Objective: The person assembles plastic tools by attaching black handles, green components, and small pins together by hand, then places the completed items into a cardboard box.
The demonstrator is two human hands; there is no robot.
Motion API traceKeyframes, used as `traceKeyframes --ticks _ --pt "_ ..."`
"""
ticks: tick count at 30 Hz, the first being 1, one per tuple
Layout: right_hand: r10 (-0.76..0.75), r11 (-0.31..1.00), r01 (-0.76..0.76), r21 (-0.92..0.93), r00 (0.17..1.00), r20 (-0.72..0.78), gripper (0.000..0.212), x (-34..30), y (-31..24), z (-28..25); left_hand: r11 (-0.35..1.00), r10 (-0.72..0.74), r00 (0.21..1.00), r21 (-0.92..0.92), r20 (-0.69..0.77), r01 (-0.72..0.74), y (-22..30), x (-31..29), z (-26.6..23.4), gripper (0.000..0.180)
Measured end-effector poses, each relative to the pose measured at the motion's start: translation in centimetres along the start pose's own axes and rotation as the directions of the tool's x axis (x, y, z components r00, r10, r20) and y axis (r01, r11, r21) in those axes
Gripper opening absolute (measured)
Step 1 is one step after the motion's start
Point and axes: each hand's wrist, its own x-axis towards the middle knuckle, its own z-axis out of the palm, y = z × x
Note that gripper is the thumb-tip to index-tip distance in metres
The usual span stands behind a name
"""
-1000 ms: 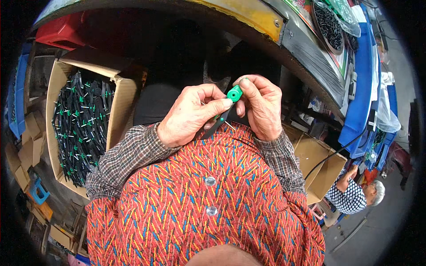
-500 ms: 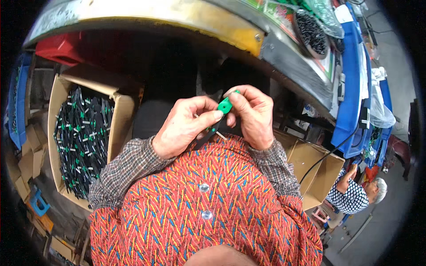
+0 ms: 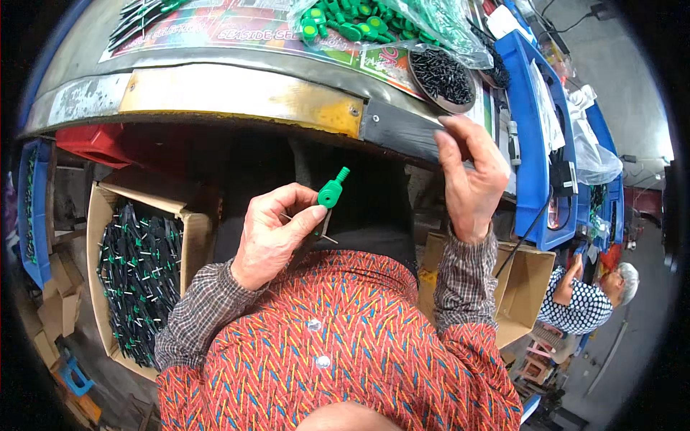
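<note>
Between thumb and fingers, my left hand (image 3: pixel 267 231) pinches a green plastic piece (image 3: pixel 330 191) with a round, holed body and a ribbed stem pointing up. Thin metal-like rods stick out beside those fingers; what they belong to is partly hidden. My right hand (image 3: pixel 476 183) is raised at the worktable's edge, thumb and fingers curved and apart, with nothing visible between them. Just beyond it stands a round bowl (image 3: pixel 460 108) of small black parts. Farther back on the table, a clear plastic bag (image 3: pixel 431 25) lies by a heap of green pieces (image 3: pixel 359 23).
The metal-edged worktable (image 3: pixel 237 95) curves across the front. On my left a cardboard box (image 3: pixel 195 244) holds many black strips with green pieces. Another cardboard box (image 3: pixel 528 284) stands right. Blue bins (image 3: pixel 530 144) line the right, where a person in a dotted top (image 3: pixel 578 305) sits.
My right hand has let go of the green piece and moved right and up to the table edge. My left hand keeps the piece, slightly lower and left. The view has shifted, showing more tabletop.
</note>
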Motion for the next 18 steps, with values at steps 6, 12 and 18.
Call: traceKeyframes --ticks 6,12,18 --pt "-0.152 0.948 0.156 -0.276 0.988 0.035 0.023 2.3 2.7 0.4 0.998 -0.056 0.998 -0.011 -0.003 0.056 0.2 0.1 0.0 0.01" --pt "-0.181 0.925 0.193 -0.327 0.981 0.066 0.025 3.3 3.3 1.1 0.997 -0.074 0.997 -0.038 0.007 0.074 0.0 0.4 0.0 0.009" --pt "-0.18 0.916 0.189 -0.353 0.982 0.056 0.022 3.1 3.7 1.4 0.995 -0.088 0.996 -0.044 0.003 0.088 -0.2 0.6 0.3 0.009"
